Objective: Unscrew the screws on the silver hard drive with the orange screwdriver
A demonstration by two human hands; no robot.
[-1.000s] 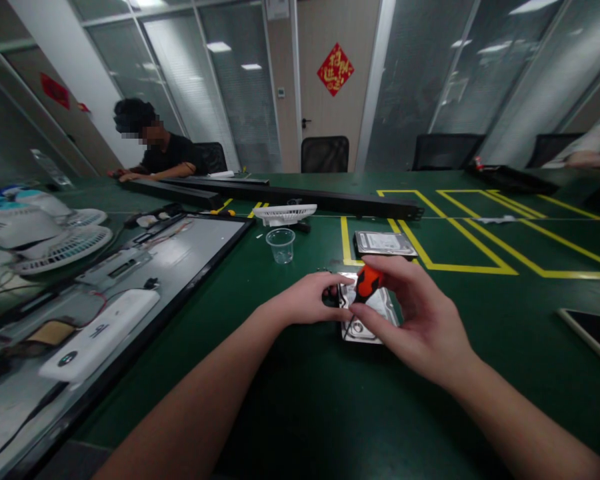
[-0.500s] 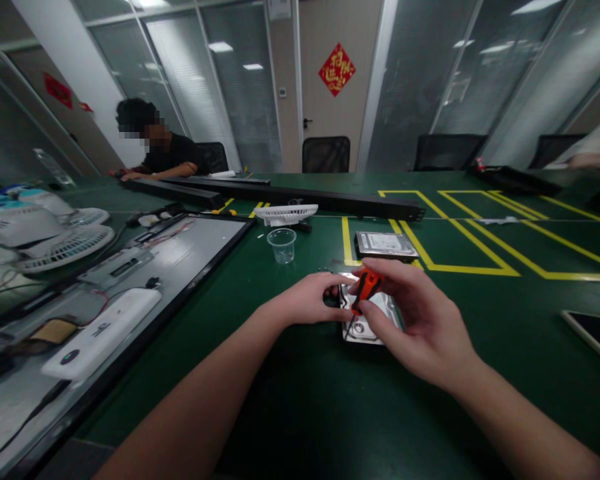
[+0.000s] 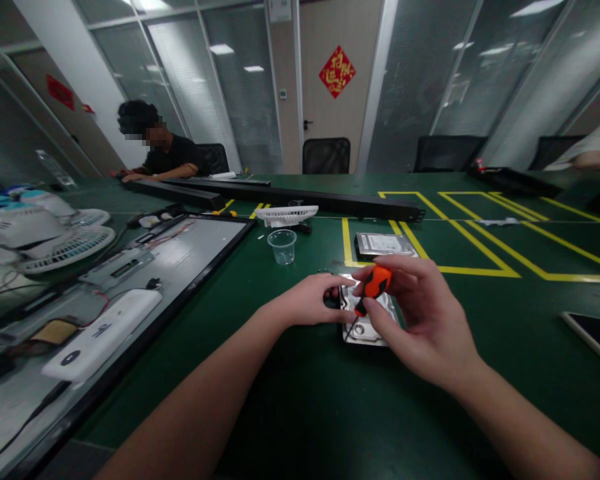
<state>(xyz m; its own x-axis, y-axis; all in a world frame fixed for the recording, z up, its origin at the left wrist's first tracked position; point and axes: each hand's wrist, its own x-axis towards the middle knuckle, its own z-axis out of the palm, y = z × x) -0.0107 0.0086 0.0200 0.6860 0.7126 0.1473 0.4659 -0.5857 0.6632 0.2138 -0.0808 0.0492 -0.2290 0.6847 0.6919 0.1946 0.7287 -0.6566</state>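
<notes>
A silver hard drive (image 3: 367, 329) lies flat on the green table (image 3: 300, 400) in front of me. My left hand (image 3: 313, 299) rests against its left edge, fingers curled onto the drive. My right hand (image 3: 420, 320) pinches a small orange-and-black screwdriver (image 3: 374, 285), its thin shaft slanting down to the drive's near left corner. A second hard drive (image 3: 384, 245) lies just beyond, on a yellow tape line.
A clear plastic cup (image 3: 283, 245) and a white fan grille (image 3: 286, 215) stand beyond my left hand. An opened flat screen panel (image 3: 130, 280) with a white box fills the left. Long black bars (image 3: 320, 198) cross the table. A person sits at the far left; a dark tablet (image 3: 593, 333) lies right.
My right hand has turned the screwdriver handle between its fingers, tipping it a little to the right. The left hand and the drive have stayed put.
</notes>
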